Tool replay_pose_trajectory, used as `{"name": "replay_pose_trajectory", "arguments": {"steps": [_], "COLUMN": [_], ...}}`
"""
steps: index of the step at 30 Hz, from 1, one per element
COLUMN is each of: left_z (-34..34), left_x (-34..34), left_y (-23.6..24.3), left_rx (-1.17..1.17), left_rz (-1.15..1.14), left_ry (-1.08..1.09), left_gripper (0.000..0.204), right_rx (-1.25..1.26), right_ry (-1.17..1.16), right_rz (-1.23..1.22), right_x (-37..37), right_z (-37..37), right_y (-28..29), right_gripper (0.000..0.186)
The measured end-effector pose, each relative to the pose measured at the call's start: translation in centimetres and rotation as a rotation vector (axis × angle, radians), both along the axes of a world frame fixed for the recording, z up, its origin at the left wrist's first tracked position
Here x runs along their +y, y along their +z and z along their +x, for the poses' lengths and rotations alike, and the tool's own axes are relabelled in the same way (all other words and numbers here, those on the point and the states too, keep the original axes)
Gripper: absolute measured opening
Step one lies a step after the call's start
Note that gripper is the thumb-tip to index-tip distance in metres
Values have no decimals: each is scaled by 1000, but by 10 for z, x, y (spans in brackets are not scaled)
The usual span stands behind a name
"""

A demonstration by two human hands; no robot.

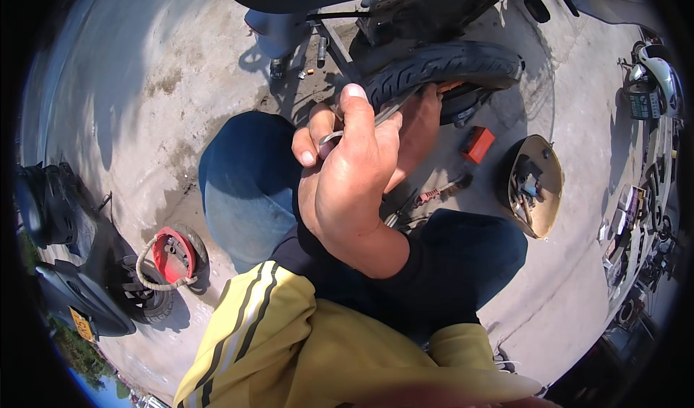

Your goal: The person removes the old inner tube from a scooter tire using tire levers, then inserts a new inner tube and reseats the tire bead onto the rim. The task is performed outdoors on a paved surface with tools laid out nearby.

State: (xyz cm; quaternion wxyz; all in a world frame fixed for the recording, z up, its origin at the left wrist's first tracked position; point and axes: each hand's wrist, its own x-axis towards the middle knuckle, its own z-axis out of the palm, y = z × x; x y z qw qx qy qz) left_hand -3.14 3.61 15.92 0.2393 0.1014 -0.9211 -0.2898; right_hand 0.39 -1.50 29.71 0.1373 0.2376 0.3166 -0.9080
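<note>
A black motorcycle tire (470, 61) with a grooved tread lies in front of me, under the dark parts of a bike. My right hand (358, 151) is closed around a flat metal tire lever (394, 108), its thumb pointing up. One curved end of the lever sticks out by the curled fingers, and the other end runs to the tire. Beyond it, my left hand (421, 129) reaches under the right forearm to the near side of the tire. Its fingers are mostly hidden there. Something orange (450, 86) shows beside them.
At the right stand a small red box (477, 145) and a tan bowl (548, 198) with tools. A red-handled tool (428, 197) lies between my knees. A red container (173, 255) and a parked scooter (79, 292) are at the left.
</note>
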Motion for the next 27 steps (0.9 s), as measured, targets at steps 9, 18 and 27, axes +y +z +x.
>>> {"name": "replay_pose_trajectory", "arguments": {"steps": [9,18,27], "left_z": [-14,-34,-30], "left_x": [9,17,12], "left_y": [-11,-22,-18], "left_rx": [10,29,19], "left_rz": [-10,-7,-19], "left_ry": [-2,5,2], "left_gripper": [26,26,28], "right_rx": [2,-24,-20], "right_ry": [12,21,33], "right_rz": [-66,-58,-45], "right_x": [6,12,16], "right_z": [-2,-4,-4], "right_y": [-5,3,4], "right_gripper": [22,54,46]}}
